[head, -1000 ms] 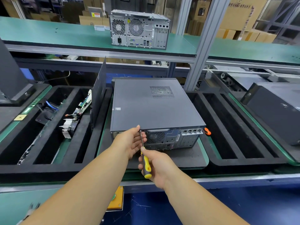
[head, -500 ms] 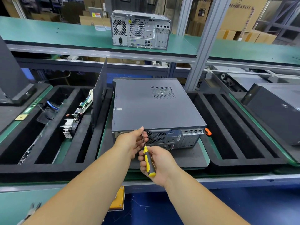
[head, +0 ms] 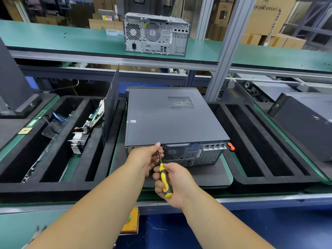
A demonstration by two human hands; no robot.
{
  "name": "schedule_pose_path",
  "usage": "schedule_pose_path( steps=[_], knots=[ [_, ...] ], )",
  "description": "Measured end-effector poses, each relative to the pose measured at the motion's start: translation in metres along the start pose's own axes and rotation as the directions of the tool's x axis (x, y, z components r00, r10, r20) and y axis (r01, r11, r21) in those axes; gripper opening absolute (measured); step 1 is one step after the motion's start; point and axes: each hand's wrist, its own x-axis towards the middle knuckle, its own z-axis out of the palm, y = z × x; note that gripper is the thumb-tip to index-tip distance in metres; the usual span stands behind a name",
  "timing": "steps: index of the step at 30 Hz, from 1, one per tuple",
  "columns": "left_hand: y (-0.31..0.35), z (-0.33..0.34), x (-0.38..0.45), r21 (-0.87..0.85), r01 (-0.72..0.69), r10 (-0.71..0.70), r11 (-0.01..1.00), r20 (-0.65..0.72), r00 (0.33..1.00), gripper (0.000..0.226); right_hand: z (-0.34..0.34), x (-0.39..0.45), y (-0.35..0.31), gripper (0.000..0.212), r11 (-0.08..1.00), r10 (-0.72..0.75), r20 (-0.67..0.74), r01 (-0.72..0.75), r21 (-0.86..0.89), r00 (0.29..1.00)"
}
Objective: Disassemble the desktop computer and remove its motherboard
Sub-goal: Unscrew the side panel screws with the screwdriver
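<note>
A dark grey desktop computer [head: 172, 119] lies flat on a black mat, its cover on and its rear panel [head: 194, 153] facing me. My right hand [head: 172, 184] grips the yellow-and-black handle of a screwdriver [head: 164, 180], whose shaft points up at the top left of the rear panel. My left hand [head: 145, 159] pinches the shaft near its tip, right at the case's rear edge. The tip and any screw are hidden behind my fingers.
A black foam tray [head: 53, 159] on the left holds a circuit board [head: 93, 117], a heatsink [head: 77, 141] and an upright side panel [head: 111, 101]. Another slotted tray [head: 260, 151] lies right, with an orange-handled tool [head: 231, 146] beside the case. A second computer [head: 155, 35] stands on the upper shelf.
Both hands have stayed at the rear panel. The right hand has shifted slightly on the screwdriver handle, and the shaft leans a little differently.
</note>
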Motion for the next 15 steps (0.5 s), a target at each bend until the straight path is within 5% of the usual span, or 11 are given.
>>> schedule_pose_path(
  steps=[10, 15],
  knots=[
    [0.000, -0.004, -0.013, -0.036, 0.012, -0.010, 0.999, 0.058, 0.998, 0.017, -0.004, -0.006, 0.003, 0.025, 0.977, -0.058, -0.085, 0.039, -0.210, 0.995],
    [0.014, 0.008, -0.024, -0.096, -0.043, 0.048, 0.994, 0.051, 0.998, 0.019, -0.007, -0.020, -0.013, 0.020, 0.913, -0.199, -0.100, 0.148, -0.380, 0.975]
  ],
)
